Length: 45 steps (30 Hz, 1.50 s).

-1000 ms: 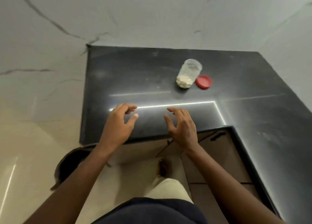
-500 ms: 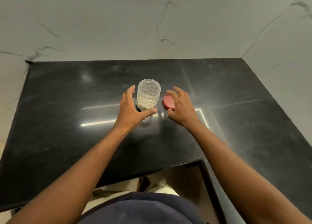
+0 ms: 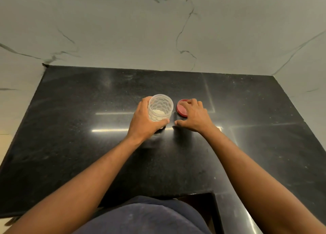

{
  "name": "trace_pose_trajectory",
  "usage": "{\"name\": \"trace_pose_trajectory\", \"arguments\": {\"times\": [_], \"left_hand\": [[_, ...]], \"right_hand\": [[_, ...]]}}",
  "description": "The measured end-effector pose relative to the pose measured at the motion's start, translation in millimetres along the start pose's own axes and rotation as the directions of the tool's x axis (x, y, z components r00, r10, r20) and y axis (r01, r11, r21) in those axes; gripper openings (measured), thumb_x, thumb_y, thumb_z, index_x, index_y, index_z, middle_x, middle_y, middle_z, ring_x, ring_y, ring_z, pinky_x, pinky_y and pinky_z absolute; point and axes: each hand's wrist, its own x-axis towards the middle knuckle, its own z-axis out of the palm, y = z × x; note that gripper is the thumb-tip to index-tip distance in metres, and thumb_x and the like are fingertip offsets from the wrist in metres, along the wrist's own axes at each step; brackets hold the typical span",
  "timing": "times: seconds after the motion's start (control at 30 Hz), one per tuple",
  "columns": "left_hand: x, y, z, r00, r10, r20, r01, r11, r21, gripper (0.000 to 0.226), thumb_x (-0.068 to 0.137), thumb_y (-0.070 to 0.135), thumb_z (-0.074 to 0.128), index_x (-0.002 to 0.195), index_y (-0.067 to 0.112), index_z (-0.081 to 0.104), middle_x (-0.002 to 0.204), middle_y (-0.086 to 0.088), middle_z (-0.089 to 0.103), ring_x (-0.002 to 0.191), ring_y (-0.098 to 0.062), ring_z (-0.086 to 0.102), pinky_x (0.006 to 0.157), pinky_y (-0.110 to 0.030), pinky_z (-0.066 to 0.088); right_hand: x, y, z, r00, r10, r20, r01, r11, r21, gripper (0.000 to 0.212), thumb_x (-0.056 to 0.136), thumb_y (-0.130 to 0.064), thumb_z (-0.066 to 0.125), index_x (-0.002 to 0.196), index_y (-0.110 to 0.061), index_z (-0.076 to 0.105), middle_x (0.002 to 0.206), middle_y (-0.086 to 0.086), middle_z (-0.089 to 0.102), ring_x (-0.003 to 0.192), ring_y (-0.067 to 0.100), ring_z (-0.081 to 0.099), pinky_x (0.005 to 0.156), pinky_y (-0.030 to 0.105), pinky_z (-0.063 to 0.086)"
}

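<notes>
Half under right hand (image 3: 195, 117), red lid (image 3: 181, 108).

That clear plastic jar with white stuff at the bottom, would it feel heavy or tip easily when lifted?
Probably light: the clear plastic jar looks thin-walled and holds only a shallow layer of white contents. Likely stiff enough, since the left hand wraps it without visible denting. Open-topped, it might spill if tilted.

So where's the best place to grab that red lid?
By its rim, from above. The lid lies flat on the counter, thin and round, so only the edge gives fingers something to hold. The jar stands beside it, so come from the side of the right hand.
</notes>
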Motion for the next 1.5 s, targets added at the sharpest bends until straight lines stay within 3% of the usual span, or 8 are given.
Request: {"name": "trace_pose_trajectory", "arguments": {"times": [0.2, 0.43, 0.53, 0.63, 0.77, 1.03, 1.3, 1.5], "left_hand": [[0.4, 3.3, -0.4, 1.000, -0.013, 0.012, 0.012, 1.000, 0.026, 0.095, 0.068, 0.042, 0.097, 0.145, 0.029, 0.043, 0.142, 0.004, 0.054, 0.127, -0.016, 0.058, 0.104, -0.044, 0.056], [-0.1, 3.3, -1.2, 1.000, -0.022, 0.011, 0.022, 0.999, 0.035, 0.093, 0.067, 0.042, 0.096, 0.143, 0.030, 0.043, 0.139, 0.005, 0.056, 0.123, -0.015, 0.059, 0.101, -0.045, 0.058], [0.0, 2.2, -1.4, 1.000, -0.024, 0.015, 0.024, 0.999, 0.036, 0.091, 0.066, 0.046, 0.095, 0.140, 0.033, 0.043, 0.137, 0.006, 0.056, 0.121, -0.014, 0.060, 0.098, -0.046, 0.059], [0.7, 0.3, -1.2, 1.000, -0.031, 0.003, 0.030, 0.999, 0.041, 0.088, 0.063, 0.052, 0.092, 0.135, 0.039, 0.045, 0.134, 0.010, 0.057, 0.117, -0.013, 0.062, 0.094, -0.047, 0.060], [0.7, -2.3, 0.1, 0.998, -0.068, -0.001, 0.068, 0.997, 0.018, 0.085, 0.061, 0.051, 0.093, 0.131, 0.045, 0.044, 0.132, 0.011, 0.060, 0.116, -0.013, 0.064, 0.094, -0.048, 0.059], [1.4, -3.1, -1.7, 0.996, -0.078, 0.047, 0.077, 0.997, 0.013, 0.093, 0.061, 0.067, 0.088, 0.138, 0.050, 0.038, 0.138, 0.011, 0.056, 0.120, -0.015, 0.062, 0.095, -0.049, 0.060], [0.3, -5.1, -2.4, 0.995, -0.090, 0.039, 0.091, 0.996, -0.013, 0.091, 0.061, 0.063, 0.090, 0.137, 0.046, 0.042, 0.136, 0.008, 0.058, 0.118, -0.018, 0.064, 0.096, -0.050, 0.061], [0.4, -5.9, -3.4, 0.994, -0.098, 0.046, 0.099, 0.995, -0.009, 0.091, 0.065, 0.055, 0.092, 0.139, 0.041, 0.041, 0.139, 0.005, 0.057, 0.121, -0.019, 0.062, 0.098, -0.051, 0.058]], "right_hand": [[31.8, -5.8, 4.3, 0.989, 0.047, 0.143, -0.048, 0.999, 0.006, 0.099, 0.085, -0.060, 0.074, 0.164, -0.036, 0.020, 0.173, 0.013, 0.011, 0.156, 0.042, 0.016, 0.118, 0.065, 0.030], [41.9, -13.6, -16.7, 0.979, 0.008, 0.203, -0.003, 1.000, -0.025, 0.065, 0.084, -0.035, 0.075, 0.147, -0.038, 0.055, 0.147, 0.011, 0.051, 0.136, 0.039, 0.040, 0.103, 0.051, 0.048], [29.7, -8.4, -28.7, 0.996, 0.087, -0.012, -0.082, 0.973, 0.216, 0.075, 0.076, -0.049, 0.083, 0.144, -0.035, 0.055, 0.140, 0.008, 0.052, 0.127, 0.032, 0.050, 0.099, 0.046, 0.053], [10.8, -8.2, -44.1, 0.928, 0.235, -0.289, 0.001, 0.775, 0.632, 0.073, 0.076, -0.061, 0.081, 0.140, -0.034, 0.059, 0.130, 0.000, 0.053, 0.112, 0.016, 0.057, 0.093, 0.033, 0.052], [-12.0, -26.9, -59.3, 0.866, 0.362, -0.346, 0.166, 0.445, 0.880, 0.050, 0.071, -0.063, 0.083, 0.105, -0.029, 0.069, 0.120, 0.002, 0.064, 0.104, 0.014, 0.066, 0.084, 0.042, 0.062], [-39.7, -55.3, -31.9, 0.896, -0.185, -0.404, 0.348, 0.858, 0.377, 0.042, 0.077, -0.046, 0.087, 0.068, -0.017, 0.059, 0.137, 0.001, 0.057, 0.123, 0.016, 0.052, 0.091, 0.027, 0.047], [-29.2, -68.3, -53.2, 0.928, -0.306, -0.212, 0.349, 0.913, 0.210, 0.067, 0.080, -0.055, 0.075, 0.139, -0.036, 0.051, 0.141, -0.007, 0.056, 0.119, 0.016, 0.047, 0.092, 0.035, 0.049], [-19.1, -77.3, -64.7, 0.933, -0.348, -0.086, 0.354, 0.932, 0.070, 0.072, 0.084, -0.058, 0.070, 0.151, -0.043, 0.048, 0.144, -0.004, 0.053, 0.125, 0.019, 0.045, 0.093, 0.035, 0.046]]}}
